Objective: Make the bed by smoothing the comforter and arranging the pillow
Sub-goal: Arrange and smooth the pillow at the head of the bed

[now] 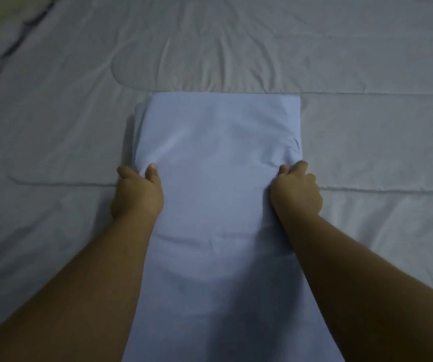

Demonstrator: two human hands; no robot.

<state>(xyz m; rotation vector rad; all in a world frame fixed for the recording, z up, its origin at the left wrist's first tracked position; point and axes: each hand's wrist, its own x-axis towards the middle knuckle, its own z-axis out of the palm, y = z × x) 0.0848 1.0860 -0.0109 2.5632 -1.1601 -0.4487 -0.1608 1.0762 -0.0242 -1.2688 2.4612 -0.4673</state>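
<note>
you have both hands on the long pale blue-white fabric-covered pillow (218, 163), which lies lengthwise across the middle of the grey-white quilted comforter (367, 142), its far end toward the centre of the bed and its near end running off the bottom of the view between your forearms. your left hand (137, 190) pinches the pillow's left edge, thumb on top and fingers curled under, and your right hand (297, 190) is closed the same way on its right edge; small creases fan out from each grip. judging by how the cover bunches, the pillow is soft, light and floppy, so it will likely sag if you lift it by one point; hold it by both long edges, as now, or slide your palms under it. the cover looks smooth and may slip over the filling. the comforter shows wrinkles beyond the pillow's far end. no brand, label or writing can be read anywhere.
</note>
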